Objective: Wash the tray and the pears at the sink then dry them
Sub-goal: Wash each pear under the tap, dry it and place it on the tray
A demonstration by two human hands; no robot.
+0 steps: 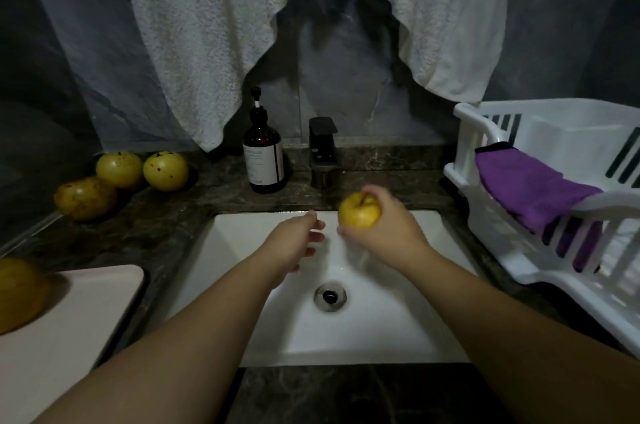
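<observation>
My right hand (388, 229) grips a yellow pear (358, 212) over the white sink (242, 337), just below the black faucet (322, 149). A thin stream of water runs down under the pear. My left hand (298, 240) hovers beside it with relaxed fingers and holds nothing. Three spotted yellow pears (121, 169) lie on the dark counter at the left. Another pear (19, 295) sits on the pale tray (86, 312) at the front left.
A brown soap pump bottle (264, 160) stands left of the faucet. A white dish rack (540, 212) with a purple cloth (530, 188) draped in it fills the right counter. A white towel (214, 25) hangs on the wall behind.
</observation>
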